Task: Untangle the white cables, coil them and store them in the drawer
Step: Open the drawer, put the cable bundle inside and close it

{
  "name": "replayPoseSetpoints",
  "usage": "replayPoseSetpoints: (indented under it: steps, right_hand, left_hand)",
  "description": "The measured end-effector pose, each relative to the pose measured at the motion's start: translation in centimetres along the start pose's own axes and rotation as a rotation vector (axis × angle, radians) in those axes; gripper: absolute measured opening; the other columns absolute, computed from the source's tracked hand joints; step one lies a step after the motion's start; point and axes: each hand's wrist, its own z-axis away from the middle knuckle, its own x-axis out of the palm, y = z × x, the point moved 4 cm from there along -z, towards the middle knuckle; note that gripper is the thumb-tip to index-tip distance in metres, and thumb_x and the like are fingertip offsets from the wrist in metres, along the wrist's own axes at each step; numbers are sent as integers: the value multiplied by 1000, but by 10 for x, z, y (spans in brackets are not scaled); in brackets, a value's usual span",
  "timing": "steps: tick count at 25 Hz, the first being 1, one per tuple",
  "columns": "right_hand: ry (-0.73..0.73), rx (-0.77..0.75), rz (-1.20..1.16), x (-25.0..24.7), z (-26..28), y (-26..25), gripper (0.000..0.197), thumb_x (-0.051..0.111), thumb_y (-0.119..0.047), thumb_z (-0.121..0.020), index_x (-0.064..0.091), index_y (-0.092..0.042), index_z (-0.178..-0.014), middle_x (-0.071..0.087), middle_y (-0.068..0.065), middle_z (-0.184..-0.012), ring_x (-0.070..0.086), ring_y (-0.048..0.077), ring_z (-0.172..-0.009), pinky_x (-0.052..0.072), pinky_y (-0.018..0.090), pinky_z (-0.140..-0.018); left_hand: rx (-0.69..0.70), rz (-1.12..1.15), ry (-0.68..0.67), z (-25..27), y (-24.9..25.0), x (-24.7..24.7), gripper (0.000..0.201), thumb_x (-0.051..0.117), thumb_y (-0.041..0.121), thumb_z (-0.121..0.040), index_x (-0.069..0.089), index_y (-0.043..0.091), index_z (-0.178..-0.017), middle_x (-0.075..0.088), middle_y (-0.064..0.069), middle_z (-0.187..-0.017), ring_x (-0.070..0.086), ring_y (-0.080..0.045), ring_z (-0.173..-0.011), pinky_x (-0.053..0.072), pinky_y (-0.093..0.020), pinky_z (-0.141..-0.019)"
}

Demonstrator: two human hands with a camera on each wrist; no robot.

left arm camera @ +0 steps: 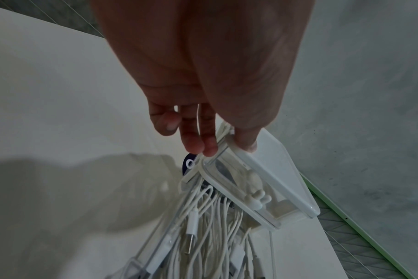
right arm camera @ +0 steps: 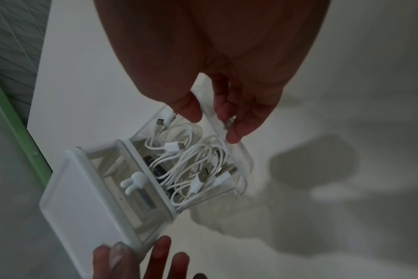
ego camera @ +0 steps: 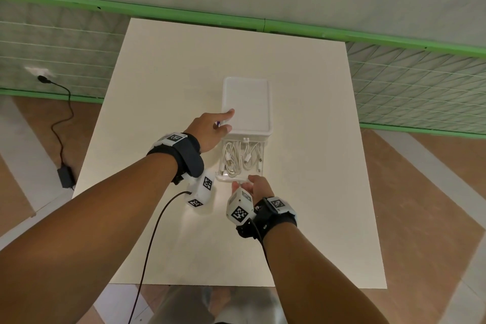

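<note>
A white drawer box [ego camera: 247, 105] stands on the white table [ego camera: 184, 73]. Its clear drawer [ego camera: 263, 163] is pulled out toward me and holds coiled white cables [ego camera: 231, 163]; they also show in the wrist views as cables [right arm camera: 191, 160] and cables [left arm camera: 203, 217]. My left hand [ego camera: 231, 119] steadies the box's near left corner, thumb on the lid and straight fingers [left arm camera: 198, 145] along the side. My right hand [ego camera: 243, 183] pinches the drawer's front wall, with the thumb [right arm camera: 189, 111] over the rim and the fingers [right arm camera: 236, 132] outside.
A white rabbit-shaped piece [right arm camera: 134, 181] sits inside the box frame. On the floor to the left lies a black power adapter [ego camera: 65, 176] with its cord. A green rail [ego camera: 368, 42] runs behind the table. A black wire [ego camera: 157, 218] trails from my left wrist.
</note>
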Motion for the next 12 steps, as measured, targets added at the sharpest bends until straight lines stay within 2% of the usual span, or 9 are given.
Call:
replayPoseSetpoints:
  steps: [2,4,6,9,10,12]
  right_hand:
    - [12,-16,-44,-3,-6,0,18,54,-12,-93,55,-1,-107,44,4,-52,58,25,-57,54,36,-64]
    - [6,-6,-78,-4,-8,1,19,57,-13,-93,56,-2,-108,46,4,-58,59,25,-58,53,34,-60]
    - [6,-28,-92,-5,-7,-2,17,60,-18,-94,57,-3,-100,50,3,-61,61,23,-59,53,30,-55]
    - [19,-64,-119,1,-11,-11,25,64,-26,-96,59,-1,-95,56,2,-50,64,20,-60,56,29,-55]
    - [29,-78,-126,3,-13,-14,26,65,-26,-96,59,-1,-95,57,2,-49,64,20,-60,57,30,-57]
    - [46,-95,-126,5,-16,-18,28,68,-27,-93,59,0,-94,62,5,-57,64,20,-59,58,29,-57]
  left_hand:
    - [3,1,2,1,1,-1,47,52,33,-101,44,39,-147,62,-10,-107,50,-14,-81,37,-23,-86]
    - [3,-2,3,0,1,-2,47,52,33,-101,43,39,-147,55,-2,-97,49,-13,-80,37,-22,-86]
    - [6,-15,-8,0,2,-2,47,52,33,-101,43,38,-147,59,-5,-103,50,-15,-84,37,-22,-86]
    - [6,0,-16,0,1,-2,47,52,33,-101,43,38,-147,62,-14,-130,58,-26,-106,38,-24,-91]
    - [7,7,-16,0,2,-1,47,52,32,-101,43,38,-147,61,-15,-133,58,-28,-111,38,-24,-92]
    - [8,8,-14,0,1,0,47,52,32,-101,43,38,-147,61,-16,-132,58,-29,-110,39,-24,-93]
